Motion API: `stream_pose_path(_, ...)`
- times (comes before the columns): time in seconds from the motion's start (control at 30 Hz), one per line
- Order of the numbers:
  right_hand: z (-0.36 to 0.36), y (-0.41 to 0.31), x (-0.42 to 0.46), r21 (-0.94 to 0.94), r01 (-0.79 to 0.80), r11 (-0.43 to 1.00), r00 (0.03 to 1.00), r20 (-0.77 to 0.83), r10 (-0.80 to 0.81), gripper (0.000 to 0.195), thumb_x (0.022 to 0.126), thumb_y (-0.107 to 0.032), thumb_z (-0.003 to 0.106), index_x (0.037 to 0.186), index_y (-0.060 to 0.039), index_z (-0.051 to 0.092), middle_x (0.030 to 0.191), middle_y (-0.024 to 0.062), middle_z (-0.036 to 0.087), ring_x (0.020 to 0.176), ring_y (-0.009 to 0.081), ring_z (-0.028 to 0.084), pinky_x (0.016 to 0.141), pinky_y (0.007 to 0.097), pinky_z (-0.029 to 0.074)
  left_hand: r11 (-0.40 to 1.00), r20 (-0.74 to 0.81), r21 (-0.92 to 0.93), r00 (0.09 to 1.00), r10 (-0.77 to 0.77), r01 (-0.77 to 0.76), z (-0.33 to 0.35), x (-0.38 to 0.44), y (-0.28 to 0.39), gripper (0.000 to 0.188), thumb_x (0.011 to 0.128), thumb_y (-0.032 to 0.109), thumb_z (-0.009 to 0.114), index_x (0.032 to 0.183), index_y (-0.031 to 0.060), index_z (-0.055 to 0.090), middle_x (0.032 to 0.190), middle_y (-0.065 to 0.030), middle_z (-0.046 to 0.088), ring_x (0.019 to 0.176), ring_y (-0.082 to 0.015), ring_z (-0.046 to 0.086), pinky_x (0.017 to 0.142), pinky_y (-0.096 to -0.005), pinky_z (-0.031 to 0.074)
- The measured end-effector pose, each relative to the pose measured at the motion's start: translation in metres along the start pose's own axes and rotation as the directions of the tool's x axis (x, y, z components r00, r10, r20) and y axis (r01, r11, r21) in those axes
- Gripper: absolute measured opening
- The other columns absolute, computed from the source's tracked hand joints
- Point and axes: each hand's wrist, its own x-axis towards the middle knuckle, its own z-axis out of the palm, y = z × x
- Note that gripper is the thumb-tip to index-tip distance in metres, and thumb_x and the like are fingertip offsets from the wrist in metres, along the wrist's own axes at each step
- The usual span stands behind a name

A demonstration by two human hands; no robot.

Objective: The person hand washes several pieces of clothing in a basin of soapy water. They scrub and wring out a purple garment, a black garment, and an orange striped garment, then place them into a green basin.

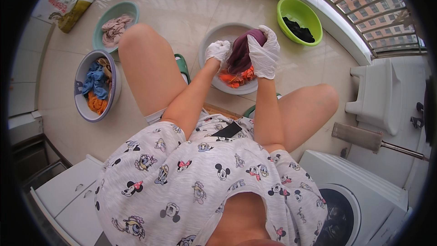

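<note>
Both hands wear thin white gloves above a light grey basin (207,41) on the floor between my knees. My right hand (264,53) grips a bunched dark purple cloth (241,54), which hangs over the basin. Just left of that cloth, my left hand (217,50) is curled into a fist; I see no cloth in its fingers. Wet-looking orange fabric (237,78) lies in the basin beneath the purple cloth, partly covered by it.
A teal basin (96,31) holds pale pink cloth; a white-and-purple tub (117,90) holds blue and orange cloths. Black cloth lies in a green basin (315,20) at right. A front-loading washer (362,167) and a flat mop head (356,136) are at lower right.
</note>
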Motion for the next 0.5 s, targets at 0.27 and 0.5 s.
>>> stream_pose_path(0.27,0.046,0.160,-0.099,-0.640,-0.321,0.698,0.628,0.408,0.663,0.053,0.072,-0.027,0.073,0.121,-0.0136,0.059,0.114,0.0222,0.065,0.111,0.0364,0.061,0.096,0.0392,0.048,0.999,0.047,0.031,0.998,0.028,-0.030,0.001,-0.012,0.026,0.043,0.086,0.040,0.052,0.093,0.0021,0.072,0.092,-0.0216,0.069,0.089,-0.0370,0.067,0.080,-0.0407,0.050)
stream_pose_path(0.5,0.040,0.083,-0.033,-0.346,-0.313,0.885,0.896,0.201,0.395,0.050,0.072,-0.032,0.070,0.116,-0.0096,0.065,0.110,0.0215,0.067,0.101,0.0382,0.065,0.091,0.0419,0.051,1.000,-0.015,-0.015,1.000,-0.010,0.010,-0.005,-0.007,0.008,0.042,0.086,0.040,0.052,0.093,0.0038,0.073,0.093,-0.0212,0.069,0.089,-0.0380,0.066,0.079,-0.0413,0.050)
